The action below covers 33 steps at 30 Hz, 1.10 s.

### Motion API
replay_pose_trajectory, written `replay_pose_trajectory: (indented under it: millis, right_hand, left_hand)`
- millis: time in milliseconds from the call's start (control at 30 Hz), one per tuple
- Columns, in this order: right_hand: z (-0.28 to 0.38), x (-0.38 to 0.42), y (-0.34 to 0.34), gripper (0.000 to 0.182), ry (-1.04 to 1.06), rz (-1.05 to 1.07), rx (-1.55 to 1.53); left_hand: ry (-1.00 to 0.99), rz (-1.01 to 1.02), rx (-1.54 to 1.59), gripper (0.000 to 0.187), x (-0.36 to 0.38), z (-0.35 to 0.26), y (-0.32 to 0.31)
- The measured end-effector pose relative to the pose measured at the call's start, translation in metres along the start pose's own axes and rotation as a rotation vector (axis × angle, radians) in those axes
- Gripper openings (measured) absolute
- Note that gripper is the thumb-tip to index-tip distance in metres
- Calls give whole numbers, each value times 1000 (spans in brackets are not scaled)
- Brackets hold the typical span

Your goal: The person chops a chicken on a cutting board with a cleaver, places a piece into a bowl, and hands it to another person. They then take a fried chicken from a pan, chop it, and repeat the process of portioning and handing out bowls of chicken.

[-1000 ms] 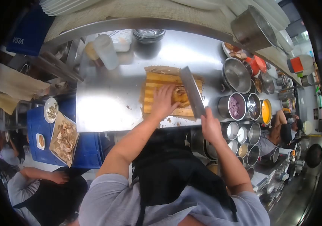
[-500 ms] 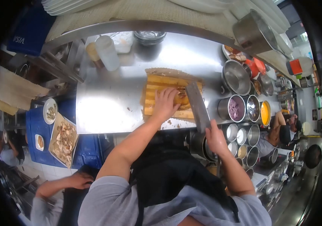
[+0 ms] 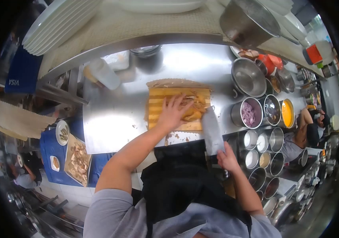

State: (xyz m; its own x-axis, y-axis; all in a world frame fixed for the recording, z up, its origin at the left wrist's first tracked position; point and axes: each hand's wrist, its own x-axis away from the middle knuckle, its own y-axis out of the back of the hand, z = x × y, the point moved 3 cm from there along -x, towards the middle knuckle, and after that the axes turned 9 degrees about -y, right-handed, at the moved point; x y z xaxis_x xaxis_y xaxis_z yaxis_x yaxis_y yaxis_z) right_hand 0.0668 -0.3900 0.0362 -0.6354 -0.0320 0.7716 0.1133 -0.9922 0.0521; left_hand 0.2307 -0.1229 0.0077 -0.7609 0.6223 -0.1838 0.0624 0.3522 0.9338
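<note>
A striped wooden cutting board lies on a cloth on the steel counter. On the board's right half is a heap of brown food, partly hidden by fingers. My left hand rests over the left part of this food with its fingers spread. My right hand is wrapped round the handle of a broad cleaver. The cleaver's blade points up and away from me, beside the board's right edge. Brown scraps lie along the cloth below the board.
To the right stand a metal bowl, a pot of sliced purple onion and a pot of orange liquid. A plastic bottle stands at the back left. A shelf edge crosses above. Another person is at right.
The cleaver has moved from over the board's right edge to just beside it, its blade face now turned more towards the camera. The view has shifted, and the person at lower left has left it.
</note>
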Motion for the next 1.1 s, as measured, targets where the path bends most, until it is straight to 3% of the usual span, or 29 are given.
replay_pose_trajectory:
  millis: [167,233,300,367,433,467,567,700,767,800,867,1100]
  right_hand:
    - [39,-24,-4,21,57,-31,155]
    - [64,-13,3,27,258,-142,605]
    - [100,14,2,27,336,-159,638]
    - [128,37,4,24,346,-228,874]
    - [138,40,8,22,293,-211,923]
    - [139,37,10,22,326,-208,921]
    - [138,23,8,21,363,-192,909]
    - [131,14,4,23,361,-197,883]
    - [120,19,6,25,369,-210,849]
    - [113,22,10,26,391,-195,801]
    - [97,28,15,27,412,-173,766]
    - [61,34,-11,31,423,-145,1015]
  left_hand:
    - [124,-32,186,100,-19,12,10]
    - [279,-159,448,98,-26,18,12]
    - [304,-214,607,91,-22,14,5]
    - [331,-272,767,84,-19,4,5]
    - [792,-317,1789,65,-13,-16,2]
    - [833,-273,1958,55,-12,-18,0]
    - [919,-99,2216,57,-3,-14,-16]
    - [1108,-56,2039,60,8,-10,-12]
    - [1172,-51,1486,59,13,-6,5]
    - [1171,-51,1492,59,17,-1,1]
    - [962,-49,1190,51,27,15,-7]
    - [685,-204,898,38,31,32,-21]
